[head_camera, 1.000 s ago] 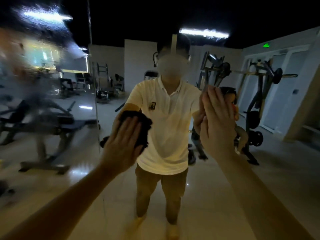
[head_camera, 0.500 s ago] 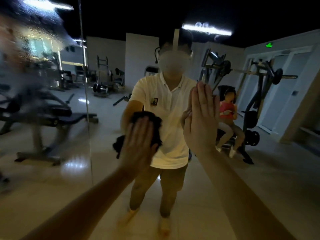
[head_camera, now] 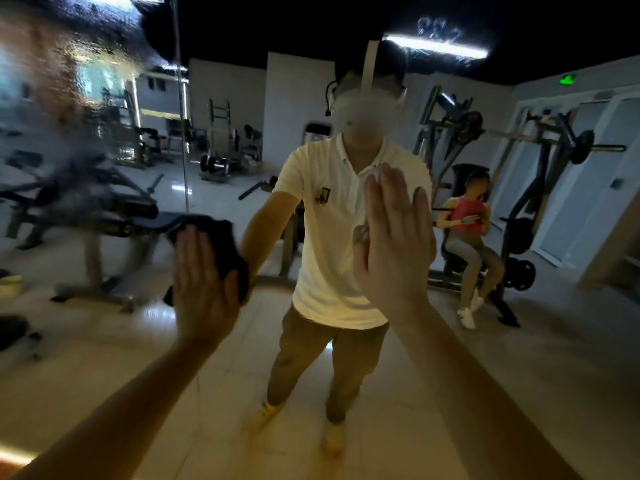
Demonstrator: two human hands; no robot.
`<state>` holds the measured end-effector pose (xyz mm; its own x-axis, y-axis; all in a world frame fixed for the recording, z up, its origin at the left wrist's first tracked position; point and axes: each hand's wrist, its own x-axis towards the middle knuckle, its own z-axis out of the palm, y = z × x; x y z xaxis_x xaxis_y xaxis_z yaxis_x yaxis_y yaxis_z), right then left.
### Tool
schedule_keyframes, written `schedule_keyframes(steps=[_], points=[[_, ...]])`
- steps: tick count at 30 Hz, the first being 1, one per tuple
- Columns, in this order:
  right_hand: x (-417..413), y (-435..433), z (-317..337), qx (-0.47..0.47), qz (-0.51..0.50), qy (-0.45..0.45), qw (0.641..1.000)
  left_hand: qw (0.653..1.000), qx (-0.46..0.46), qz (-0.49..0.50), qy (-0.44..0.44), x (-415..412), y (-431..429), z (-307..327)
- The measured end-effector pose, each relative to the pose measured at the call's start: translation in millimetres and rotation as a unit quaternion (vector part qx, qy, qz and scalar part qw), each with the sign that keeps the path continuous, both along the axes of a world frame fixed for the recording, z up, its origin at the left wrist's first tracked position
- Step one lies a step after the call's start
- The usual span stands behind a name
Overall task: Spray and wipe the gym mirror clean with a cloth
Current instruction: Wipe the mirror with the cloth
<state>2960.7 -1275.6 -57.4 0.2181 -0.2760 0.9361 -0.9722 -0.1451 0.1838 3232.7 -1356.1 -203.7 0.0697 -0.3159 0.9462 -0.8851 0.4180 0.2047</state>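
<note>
- The left hand [head_camera: 204, 289] presses a dark crumpled cloth [head_camera: 221, 244] flat against the large wall mirror [head_camera: 104, 358], fingers straight rather than curled.
- The right hand [head_camera: 394, 244] lies open-palmed on the glass, fingers extended and empty.
- Wet spray haze [head_camera: 69, 98] blurs the upper left. The cloth should probably work towards it in overlapping strokes under even pressure, and the bare palm should lift to avoid prints.

dark cloth [head_camera: 221, 244] flat against wet-streaked mirror [head_camera: 86, 98]
</note>
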Motion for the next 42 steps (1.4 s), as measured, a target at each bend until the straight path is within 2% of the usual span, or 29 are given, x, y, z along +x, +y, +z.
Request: schedule_keyframes(steps=[3,5,7,11,13,16,18,20,24,26,28,31,34,38,40,42], points=[[4.0,-6.3,-12.9,0.003,-0.003,0.013,1.0,0.987,0.064,0.02,0.143,5.7,3.2,-9.4],[1.7,-9.6,-13.7,-0.002,0.008,0.004,1.0,0.986,0.073,-0.005,0.152,-10.2,9.3,-13.9],[-0.5,-10.5,-13.4,-0.001,0.021,0.003,1.0,0.993,0.049,-0.031,0.105,-33.8,14.8,-16.0],[-2.6,-9.0,-12.8,0.004,0.05,-0.002,0.999,0.997,0.014,-0.068,-0.043,-96.5,28.6,-20.5],[-3.5,-8.1,-12.1,0.009,0.061,0.0,0.998,0.987,0.004,-0.066,-0.149,-134.3,36.5,-26.6],[-6.5,-6.6,-11.2,0.014,0.065,0.009,0.998,0.95,-0.027,-0.082,-0.302,-188.9,44.8,-42.4],[-10.9,-6.2,-9.6,0.017,0.067,0.023,0.997,0.932,-0.04,-0.091,-0.35,-198.6,43.8,-48.4],[-15.1,-5.6,-8.5,0.02,0.062,0.048,0.997,0.931,-0.06,-0.079,-0.352,-181.2,37.9,-47.1],[-16.6,-6.3,-9.4,0.017,0.064,0.055,0.996,0.959,-0.04,-0.035,-0.279,-103.1,29.5,-43.0],[-11.8,-8.0,-11.7,0.009,0.051,0.044,0.998,0.98,0.008,-0.026,-0.199,-59.8,24.9,-52.5],[-7.0,-10.0,-14.5,0.0,0.035,0.032,0.999,0.995,0.056,-0.011,-0.079,-24.8,23.3,-65.7],[-2.2,-13.1,-18.2,-0.008,0.026,0.018,0.999,0.99,0.106,0.036,0.088,-6.4,26.5,-74.6],[-3.3,-15.2,-19.8,-0.015,0.028,0.018,0.999,0.985,0.119,0.006,0.123,-32.6,36.4,-76.9],[-6.2,-15.2,-20.6,-0.017,0.041,0.016,0.999,0.991,0.119,-0.042,0.034,-100.0,50.4,-90.0],[-9.2,-14.0,-20.6,-0.012,0.04,0.021,0.999,0.992,0.089,-0.047,-0.076,-143.3,54.7,-99.6],[-11.9,-12.6,-20.4,-0.011,0.037,0.037,0.999,0.971,0.036,-0.063,-0.227,-186.6,55.9,-114.4]])
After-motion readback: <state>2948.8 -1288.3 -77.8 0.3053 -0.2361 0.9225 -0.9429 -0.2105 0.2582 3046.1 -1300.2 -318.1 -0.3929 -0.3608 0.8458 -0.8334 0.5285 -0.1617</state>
